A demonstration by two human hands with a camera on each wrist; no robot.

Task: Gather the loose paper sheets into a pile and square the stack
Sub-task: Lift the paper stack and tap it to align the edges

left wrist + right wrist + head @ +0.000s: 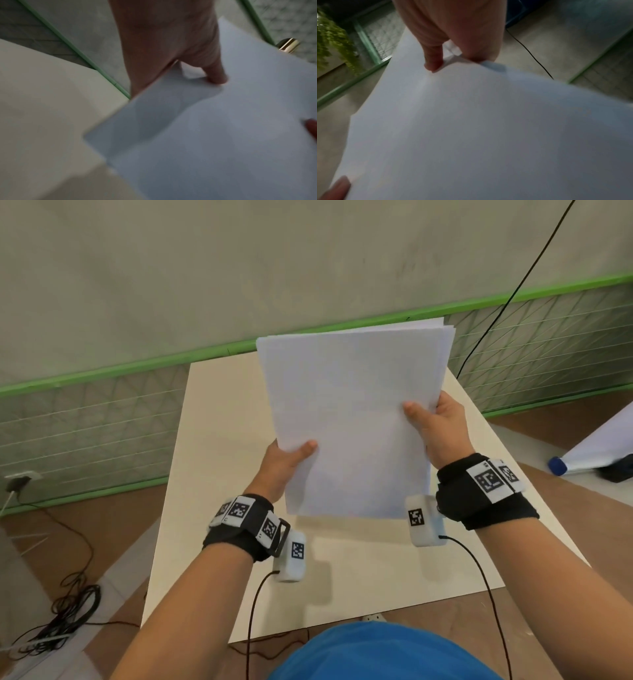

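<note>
A stack of white paper sheets (352, 419) is held up above the beige table (219, 460), tilted slightly toward me. The far edges of the sheets are fanned and uneven at the top right corner. My left hand (287, 460) grips the stack's left edge, thumb on the front face, fingers hidden behind. My right hand (435, 422) grips the right edge the same way. The left wrist view shows my left hand (202, 67) with its thumb pressing on the paper (214, 135). In the right wrist view, my right hand (447, 59) pinches the sheets (471, 128).
Bare beige table top lies below the stack. Behind it runs a green-framed mesh fence (102, 412) and a grey wall. Black cables (68, 611) lie on the floor at left. A white roll with a blue cap (589, 453) lies at right.
</note>
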